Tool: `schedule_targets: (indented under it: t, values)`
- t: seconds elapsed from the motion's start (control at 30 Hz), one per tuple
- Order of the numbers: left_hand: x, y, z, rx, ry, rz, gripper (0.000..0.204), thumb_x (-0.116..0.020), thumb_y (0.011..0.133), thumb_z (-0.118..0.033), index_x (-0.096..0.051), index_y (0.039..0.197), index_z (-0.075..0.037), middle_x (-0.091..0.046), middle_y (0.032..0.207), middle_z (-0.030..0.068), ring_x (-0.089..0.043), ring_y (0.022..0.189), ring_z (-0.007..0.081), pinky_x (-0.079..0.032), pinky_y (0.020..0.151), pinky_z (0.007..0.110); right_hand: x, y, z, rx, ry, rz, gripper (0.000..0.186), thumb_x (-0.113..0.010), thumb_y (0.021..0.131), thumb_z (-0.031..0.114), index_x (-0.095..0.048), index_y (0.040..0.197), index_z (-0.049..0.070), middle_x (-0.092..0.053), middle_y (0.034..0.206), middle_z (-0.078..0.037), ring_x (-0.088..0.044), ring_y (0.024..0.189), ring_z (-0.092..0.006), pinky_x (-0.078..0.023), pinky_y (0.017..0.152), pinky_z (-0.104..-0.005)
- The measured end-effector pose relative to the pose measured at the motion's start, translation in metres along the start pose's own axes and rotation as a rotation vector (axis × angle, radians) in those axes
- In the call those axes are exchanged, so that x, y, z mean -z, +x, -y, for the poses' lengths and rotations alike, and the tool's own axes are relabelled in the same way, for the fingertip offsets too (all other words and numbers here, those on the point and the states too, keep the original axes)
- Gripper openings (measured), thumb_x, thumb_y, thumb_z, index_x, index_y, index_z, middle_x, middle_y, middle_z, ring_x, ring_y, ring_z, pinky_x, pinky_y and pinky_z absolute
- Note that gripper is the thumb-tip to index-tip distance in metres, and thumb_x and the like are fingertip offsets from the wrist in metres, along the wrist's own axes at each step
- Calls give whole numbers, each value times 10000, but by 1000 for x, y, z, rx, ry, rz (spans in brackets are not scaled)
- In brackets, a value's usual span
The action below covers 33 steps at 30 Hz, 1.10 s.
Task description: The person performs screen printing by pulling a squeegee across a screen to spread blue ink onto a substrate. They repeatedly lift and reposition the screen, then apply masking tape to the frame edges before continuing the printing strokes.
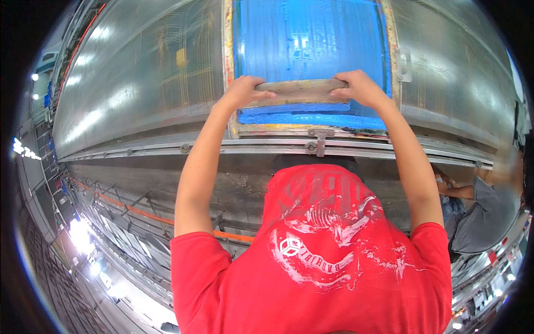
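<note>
Head view: wooden squeegee bar (303, 92) held level at both ends, left end gripped by left hand (240, 92), right end by right hand (360, 89). Thumbs laid along near face; fingers wrapped over far edge, partly hidden. Bar placed above near part of blue screen (311, 39), bordered by paint-stained frame (227, 39). Wet blue ink (317, 119) spread between bar and near frame edge. Metal clamp (320, 143) fixed at rail (267, 146). Co-worker in grey shirt (485, 218) seen at right.
</note>
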State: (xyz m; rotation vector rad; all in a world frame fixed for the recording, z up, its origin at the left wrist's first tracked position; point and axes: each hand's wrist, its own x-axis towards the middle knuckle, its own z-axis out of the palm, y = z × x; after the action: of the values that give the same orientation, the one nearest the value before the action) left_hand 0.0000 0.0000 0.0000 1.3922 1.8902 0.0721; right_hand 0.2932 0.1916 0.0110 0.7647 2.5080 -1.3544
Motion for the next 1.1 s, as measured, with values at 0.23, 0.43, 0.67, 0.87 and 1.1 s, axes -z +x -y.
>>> schedule_targets:
  t: [0.23, 0.43, 0.67, 0.87, 1.1]
  values:
    - [19, -8, 46, 43, 62, -31, 614, -705, 752, -648, -717, 925, -59, -696, 859, 172, -665, 845, 359, -498, 724, 452, -43, 60, -1, 51, 33, -12, 394, -767, 782, 339, -664, 938, -8, -639, 788, -206, -586, 705, -332, -463, 661, -411]
    - [-5, 8, 49, 51, 197, 15, 713, -685, 700, -736, -729, 934, -64, -701, 891, 184, -667, 880, 369, -506, 748, 472, -47, 67, -20, -47, -68, 176, 453, -773, 784, 395, -697, 1010, 10, -673, 813, -154, -611, 734, -236, -476, 675, -388]
    - [31, 66, 85, -99, 5, 35, 784, -758, 656, -703, -729, 990, 6, -708, 899, 213, -678, 881, 344, -515, 780, 429, 16, 111, -3, -218, 250, 468, 581, -794, 758, 441, -687, 1099, -17, -704, 926, -96, -640, 861, -199, -505, 768, -364]
    - [169, 179, 62, -236, 139, -227, 674, -760, 680, -678, -695, 825, -22, -669, 751, 159, -640, 720, 275, -471, 656, 422, 146, 209, -5, 99, -348, -95, 469, -813, 716, 404, -721, 1012, 53, -708, 878, -118, -648, 785, -219, -516, 715, -368]
    - [216, 246, 72, -134, 215, -510, 456, -784, 707, -503, -756, 1028, -181, -730, 901, 98, -689, 881, 300, -536, 783, 409, 160, 281, -11, 73, -267, -501, 330, -759, 756, 259, -731, 1041, 94, -720, 938, -149, -680, 884, -313, -530, 770, -411]
